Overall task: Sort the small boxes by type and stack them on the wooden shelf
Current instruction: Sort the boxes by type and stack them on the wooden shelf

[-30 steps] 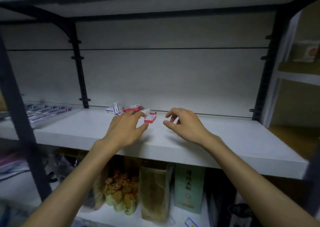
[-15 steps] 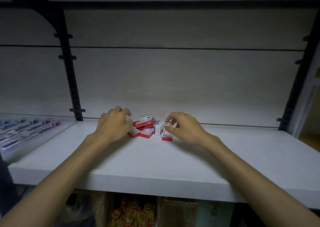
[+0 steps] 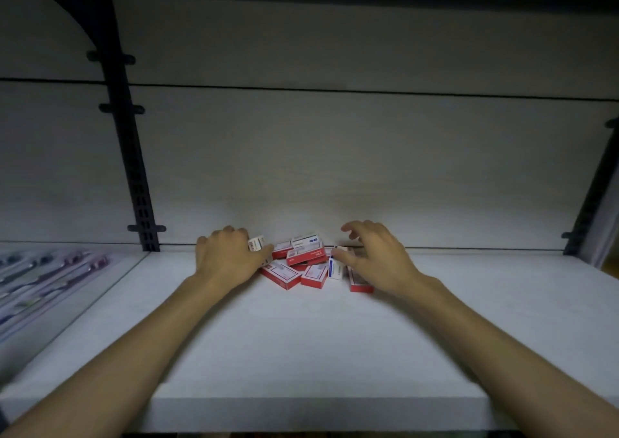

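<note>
A jumbled pile of small boxes lies at the back of the white wooden shelf (image 3: pixel 301 354). It holds several red boxes, such as one at the front (image 3: pixel 280 274) and another (image 3: pixel 314 276), plus a white box with blue marks on top (image 3: pixel 306 240). My left hand (image 3: pixel 231 258) is at the pile's left edge, its fingers and thumb curled round a small white box (image 3: pixel 256 244). My right hand (image 3: pixel 376 260) hovers over the pile's right side with fingers spread, its thumb touching a white-and-blue box (image 3: pixel 336 268). A red box (image 3: pixel 360 283) lies partly under that hand.
A black slotted upright (image 3: pixel 134 169) stands at the back left, and another bracket (image 3: pixel 593 203) at the right. Left of a glass divider lies a row of pens (image 3: pixel 50 280). The pale back panel (image 3: pixel 335 169) is right behind the pile, and an upper shelf is overhead.
The view has come closer to the shelf. My left hand has taken hold of a white box at the pile's left. My right hand's fingers have spread apart above the boxes.
</note>
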`<state>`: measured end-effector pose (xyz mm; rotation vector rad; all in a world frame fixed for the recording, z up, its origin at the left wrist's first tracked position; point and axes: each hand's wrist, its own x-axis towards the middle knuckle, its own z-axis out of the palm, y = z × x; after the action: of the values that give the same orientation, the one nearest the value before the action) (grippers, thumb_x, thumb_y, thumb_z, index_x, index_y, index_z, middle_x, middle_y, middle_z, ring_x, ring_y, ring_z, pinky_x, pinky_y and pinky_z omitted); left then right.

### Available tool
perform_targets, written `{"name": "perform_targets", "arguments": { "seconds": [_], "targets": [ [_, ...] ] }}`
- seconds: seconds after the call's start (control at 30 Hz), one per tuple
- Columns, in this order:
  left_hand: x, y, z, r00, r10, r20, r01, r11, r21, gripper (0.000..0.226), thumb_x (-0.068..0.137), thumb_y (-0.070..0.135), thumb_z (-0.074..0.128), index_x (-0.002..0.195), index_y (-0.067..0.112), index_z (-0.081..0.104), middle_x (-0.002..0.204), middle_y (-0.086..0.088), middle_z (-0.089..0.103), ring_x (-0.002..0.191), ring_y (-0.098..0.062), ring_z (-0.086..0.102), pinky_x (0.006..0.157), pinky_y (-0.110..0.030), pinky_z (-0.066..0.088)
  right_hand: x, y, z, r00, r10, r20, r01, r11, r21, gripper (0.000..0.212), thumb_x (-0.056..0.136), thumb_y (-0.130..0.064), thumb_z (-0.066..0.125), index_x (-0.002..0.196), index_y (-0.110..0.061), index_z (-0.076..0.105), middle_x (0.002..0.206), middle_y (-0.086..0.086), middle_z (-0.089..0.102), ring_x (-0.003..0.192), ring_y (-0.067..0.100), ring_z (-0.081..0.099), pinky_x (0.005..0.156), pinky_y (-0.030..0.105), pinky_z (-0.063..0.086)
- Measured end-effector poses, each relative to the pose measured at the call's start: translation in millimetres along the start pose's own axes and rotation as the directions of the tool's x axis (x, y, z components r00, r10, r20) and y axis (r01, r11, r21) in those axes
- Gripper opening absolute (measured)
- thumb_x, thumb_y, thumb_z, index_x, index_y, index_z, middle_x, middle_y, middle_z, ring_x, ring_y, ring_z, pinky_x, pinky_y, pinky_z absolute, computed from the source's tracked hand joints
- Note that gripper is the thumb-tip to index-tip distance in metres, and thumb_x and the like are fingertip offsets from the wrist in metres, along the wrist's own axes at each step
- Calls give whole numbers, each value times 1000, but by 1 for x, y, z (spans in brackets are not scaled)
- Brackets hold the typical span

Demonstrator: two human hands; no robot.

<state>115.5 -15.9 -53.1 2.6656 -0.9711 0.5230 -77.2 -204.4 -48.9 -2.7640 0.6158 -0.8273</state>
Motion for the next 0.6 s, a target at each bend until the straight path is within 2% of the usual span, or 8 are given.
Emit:
{"name": "perform_targets", "arguments": {
  "seconds": [0.07, 0.13, 0.2, 0.3, 0.37, 0.47, 0.6],
  "targets": [
    [0, -1, 3, 1000, 11, -24, -12, 999, -45, 47, 87, 64, 54, 90, 17, 61, 88, -2, 60, 87, -24, 58, 80, -38, 42, -2, 2, 6, 1000, 22, 18, -22, 1000, -9, 68, 87, -65, 61, 140, -23, 52, 127, -1, 64, 118, 19, 55, 94, 37, 48],
    [-2, 1, 2, 999, 12, -51, -23, 973, -228, 39, 87, 52, 63, 91, 15, 54, 87, -2, 61, 82, -24, 60, 72, -36, 45, -4, 6, 8, 998, 39, 52, -37, 998, -46, 74, 84, -67, 64, 142, -23, 51, 128, -3, 66, 118, 20, 55, 96, 38, 46],
    [-4, 6, -5, 1000, -15, -28, -1, 873, -488, 35, 88, 40, 69, 95, 13, 48, 86, -2, 64, 72, -17, 61, 57, -32, 46, -4, 10, 8, 997, 44, 61, -43, 999, -21, 70, 83, -63, 68, 139, -23, 55, 121, -6, 70, 117, 19, 55, 92, 35, 45],
    [-6, 14, -15, 998, -65, -13, 37, 706, -707, 39, 83, 35, 78, 94, 14, 48, 88, 2, 66, 66, -12, 63, 46, -24, 42, -3, 13, 6, 996, 53, 67, -57, 997, 61, 59, 84, -52, 74, 135, -25, 59, 115, -11, 72, 118, 17, 51, 89, 31, 43],
    [-8, 17, -18, 998, -67, 13, 52, 641, -766, 47, 76, 41, 84, 93, 17, 49, 90, 5, 66, 69, -11, 66, 43, -18, 43, -4, 13, 7, 992, 58, 115, -68, 994, 90, 67, 83, -51, 75, 141, -25, 54, 121, -10, 69, 121, 17, 48, 92, 33, 43],
    [-9, 17, -19, 998, -35, 43, 55, 616, -786, 56, 63, 49, 91, 96, 23, 53, 92, 8, 66, 78, -7, 66, 47, -17, 46, -7, 11, 10, 983, 57, 177, -76, 992, 101, 80, 80, -55, 76, 148, -25, 45, 129, -7, 65, 122, 19, 49, 98, 37, 45],
    [-14, 16, -20, 998, 58, 40, -1, 585, -811, 57, 54, 43, 96, 99, 28, 65, 92, 10, 68, 77, -1, 65, 56, -13, 49, -5, 10, 11, 985, 79, 150, -101, 984, 146, 71, 73, -55, 83, 134, -28, 58, 118, -9, 69, 108, 16, 59, 94, 41, 50]
  ]
}}
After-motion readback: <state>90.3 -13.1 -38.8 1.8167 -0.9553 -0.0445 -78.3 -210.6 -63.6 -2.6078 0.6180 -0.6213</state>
